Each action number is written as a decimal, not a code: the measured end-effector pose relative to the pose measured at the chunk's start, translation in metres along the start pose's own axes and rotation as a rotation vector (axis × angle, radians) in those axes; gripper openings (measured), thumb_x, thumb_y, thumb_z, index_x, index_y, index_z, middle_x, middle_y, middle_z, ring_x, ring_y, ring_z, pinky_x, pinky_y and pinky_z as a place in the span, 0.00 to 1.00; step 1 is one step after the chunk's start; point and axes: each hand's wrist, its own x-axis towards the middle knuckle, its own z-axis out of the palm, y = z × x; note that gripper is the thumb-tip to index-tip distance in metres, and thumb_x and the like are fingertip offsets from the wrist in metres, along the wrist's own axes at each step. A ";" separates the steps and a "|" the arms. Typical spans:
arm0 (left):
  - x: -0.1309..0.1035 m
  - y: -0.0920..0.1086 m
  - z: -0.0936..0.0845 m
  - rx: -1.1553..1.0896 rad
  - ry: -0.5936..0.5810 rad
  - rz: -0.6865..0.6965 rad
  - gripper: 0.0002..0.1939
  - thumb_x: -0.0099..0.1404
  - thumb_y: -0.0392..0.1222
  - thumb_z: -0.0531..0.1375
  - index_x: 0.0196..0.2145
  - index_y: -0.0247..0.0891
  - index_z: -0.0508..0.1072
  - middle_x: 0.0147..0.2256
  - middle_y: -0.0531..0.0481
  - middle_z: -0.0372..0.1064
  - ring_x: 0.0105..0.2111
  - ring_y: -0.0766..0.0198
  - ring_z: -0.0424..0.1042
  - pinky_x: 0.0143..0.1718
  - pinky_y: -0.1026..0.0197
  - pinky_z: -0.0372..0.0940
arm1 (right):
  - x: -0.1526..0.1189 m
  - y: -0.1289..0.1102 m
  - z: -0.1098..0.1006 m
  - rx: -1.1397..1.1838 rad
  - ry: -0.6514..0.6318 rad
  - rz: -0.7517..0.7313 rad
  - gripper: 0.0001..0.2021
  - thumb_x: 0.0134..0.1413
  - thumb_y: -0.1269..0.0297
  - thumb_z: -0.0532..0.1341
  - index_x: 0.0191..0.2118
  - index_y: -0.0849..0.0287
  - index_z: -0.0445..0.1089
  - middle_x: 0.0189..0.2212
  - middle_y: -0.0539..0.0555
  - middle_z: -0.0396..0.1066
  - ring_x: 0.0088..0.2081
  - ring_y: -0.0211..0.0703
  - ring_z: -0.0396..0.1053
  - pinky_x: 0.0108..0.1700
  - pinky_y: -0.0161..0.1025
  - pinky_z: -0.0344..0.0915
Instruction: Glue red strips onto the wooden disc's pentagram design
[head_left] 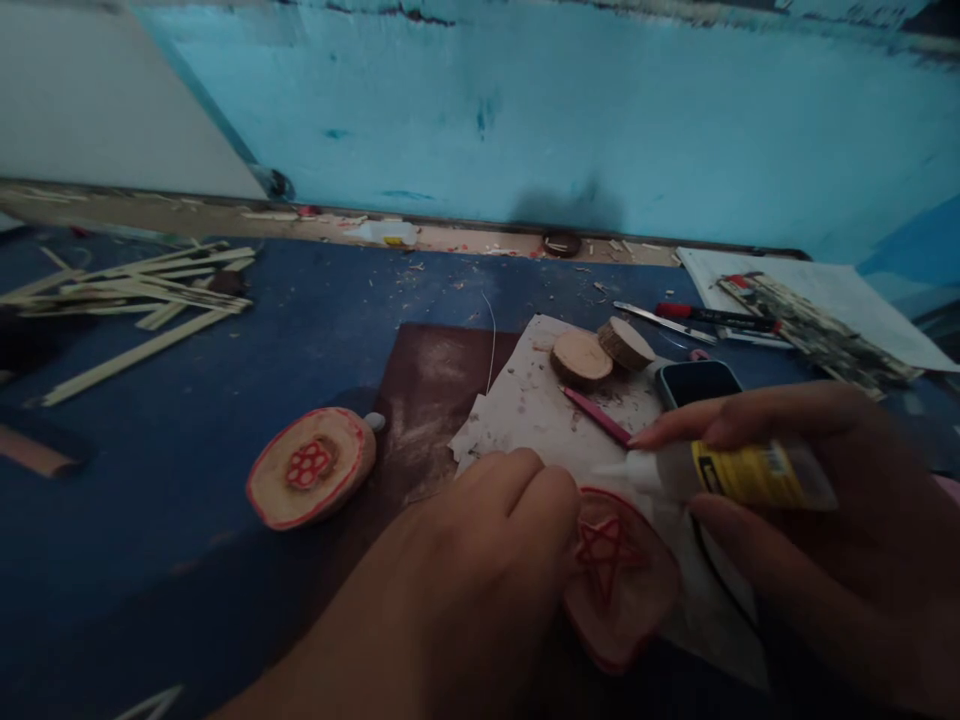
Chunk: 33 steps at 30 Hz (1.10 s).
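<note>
Low in the head view, my left hand (487, 540) is closed at the left edge of a wood slice (641, 580) with a red rim and a red star. Its fingertips are hidden behind the knuckles. My right hand (817, 560) grips a small glue bottle (739, 475) with a yellow label between thumb and fingers. The bottle lies nearly level, its white nozzle pointing left just above the star slice. Another wood slice (337, 460), red-rimmed with a red flower shape, leans tilted to the left of my hands.
Two plain wood rounds (581, 357) and a pink pencil (596, 415) rest on white paper (517, 400) over a brown sheet (427, 380). Behind the right hand are a dark-screened device (697, 380), tweezers (664, 322) and a marker (716, 318). Thin wooden sticks (150, 290) lie left.
</note>
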 end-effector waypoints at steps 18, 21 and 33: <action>0.012 -0.004 -0.011 -0.149 0.043 -0.031 0.04 0.74 0.40 0.59 0.38 0.44 0.73 0.32 0.54 0.72 0.37 0.58 0.73 0.36 0.63 0.67 | 0.006 0.011 0.008 0.240 -0.208 0.302 0.15 0.64 0.58 0.70 0.50 0.46 0.66 0.46 0.51 0.78 0.39 0.47 0.80 0.29 0.33 0.76; 0.007 -0.006 -0.007 -0.140 0.033 -0.021 0.06 0.72 0.37 0.59 0.35 0.44 0.71 0.32 0.55 0.72 0.34 0.60 0.72 0.32 0.63 0.64 | 0.005 0.012 0.011 0.205 -0.228 0.290 0.14 0.65 0.61 0.69 0.51 0.45 0.65 0.44 0.51 0.78 0.37 0.45 0.80 0.31 0.35 0.76; 0.004 -0.005 -0.006 -0.140 -0.007 0.022 0.07 0.67 0.31 0.62 0.35 0.42 0.77 0.34 0.55 0.78 0.33 0.62 0.75 0.30 0.63 0.63 | 0.010 0.007 0.011 0.019 -0.257 0.167 0.12 0.66 0.65 0.63 0.52 0.45 0.66 0.42 0.47 0.78 0.40 0.46 0.79 0.33 0.39 0.74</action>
